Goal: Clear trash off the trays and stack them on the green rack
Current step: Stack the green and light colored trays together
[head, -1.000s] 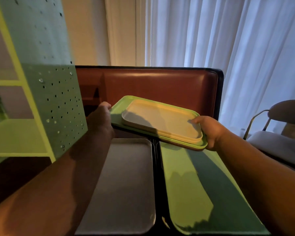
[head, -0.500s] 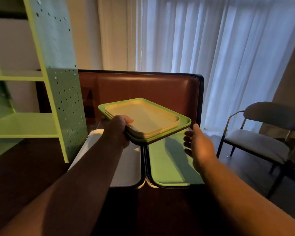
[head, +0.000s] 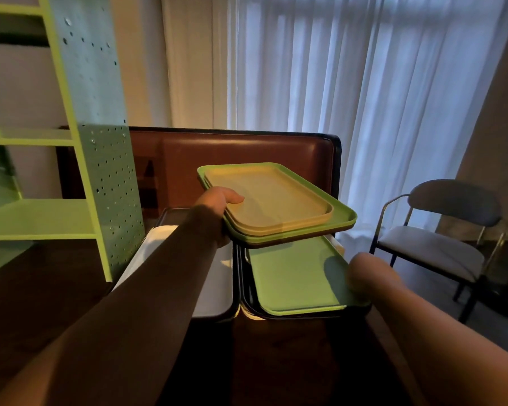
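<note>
Dim room, backlit by curtained window (head: 364, 112), wide-angle edge distortion.

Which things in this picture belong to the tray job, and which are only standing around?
Belong to the job:
- held stack of trays, gripped by the left hand
- green tray on the table
- white tray
- green rack

Only standing around:
- chair
- curtain
- brown bench back

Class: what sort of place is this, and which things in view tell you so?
Probably a cafeteria or casual restaurant: stacked serving trays held in the left hand, a padded booth seat back, and a green tray rack.
</note>
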Demonstrator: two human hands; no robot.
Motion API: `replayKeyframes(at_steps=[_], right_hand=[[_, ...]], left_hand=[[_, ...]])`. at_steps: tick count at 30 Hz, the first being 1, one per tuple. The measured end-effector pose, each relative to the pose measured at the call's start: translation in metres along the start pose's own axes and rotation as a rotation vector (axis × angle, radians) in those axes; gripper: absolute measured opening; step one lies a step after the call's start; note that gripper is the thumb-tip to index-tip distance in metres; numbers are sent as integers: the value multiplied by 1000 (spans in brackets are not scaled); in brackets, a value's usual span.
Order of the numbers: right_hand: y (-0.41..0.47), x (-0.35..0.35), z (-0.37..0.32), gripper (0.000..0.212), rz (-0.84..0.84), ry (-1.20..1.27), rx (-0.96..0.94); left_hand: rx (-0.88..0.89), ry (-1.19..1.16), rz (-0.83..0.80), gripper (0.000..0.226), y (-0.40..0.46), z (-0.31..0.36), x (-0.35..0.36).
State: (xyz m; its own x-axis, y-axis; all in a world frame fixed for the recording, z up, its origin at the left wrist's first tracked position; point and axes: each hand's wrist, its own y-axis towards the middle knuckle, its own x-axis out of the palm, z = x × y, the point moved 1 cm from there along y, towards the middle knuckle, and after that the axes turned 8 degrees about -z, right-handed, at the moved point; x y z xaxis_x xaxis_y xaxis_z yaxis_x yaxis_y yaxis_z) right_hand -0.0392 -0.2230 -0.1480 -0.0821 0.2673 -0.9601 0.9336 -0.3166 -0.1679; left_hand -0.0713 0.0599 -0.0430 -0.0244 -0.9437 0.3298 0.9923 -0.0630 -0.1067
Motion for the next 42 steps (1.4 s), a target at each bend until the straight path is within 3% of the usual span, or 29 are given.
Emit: replayKeyframes(at_steps=[4,11,16,20,22,24,27,30,37,39,42], right_hand=[[5,-7,4,8,-2,-17,-9],[-3,-50,9,27,143,177,-153],[-16,-54,6,24,94,780,-271],[-25,-49,0,28,43,987,-241],[-32,-45,-7,25,14,1147,-218],[-36,-42,-14,26,-29,1286,-226],[-42,-42,-29,25,-147,1528,-284],[-38,-43,-44,24,-349,1702,-331],[-5,-34,-69,19,-542,1553,-354],[17,-24,-71,22,-377,1453,-313],[55,-4,-66,37,58,700,-209]], left_hand=[[-16,6,-17,15,-1,-5,4],[-33,25,-122,17,-5,-10,9],[-66,108,-149,16,-10,-8,14],[-39,203,-5,34,0,2,7],[-4,272,70,20,6,3,2],[31,329,40,15,9,3,-2],[-12,314,-61,29,8,-2,-15],[-94,235,-50,22,4,-9,-26],[-57,100,16,12,22,-18,-48],[-53,79,18,10,32,-13,-52],[-63,78,29,13,47,-7,-54]])
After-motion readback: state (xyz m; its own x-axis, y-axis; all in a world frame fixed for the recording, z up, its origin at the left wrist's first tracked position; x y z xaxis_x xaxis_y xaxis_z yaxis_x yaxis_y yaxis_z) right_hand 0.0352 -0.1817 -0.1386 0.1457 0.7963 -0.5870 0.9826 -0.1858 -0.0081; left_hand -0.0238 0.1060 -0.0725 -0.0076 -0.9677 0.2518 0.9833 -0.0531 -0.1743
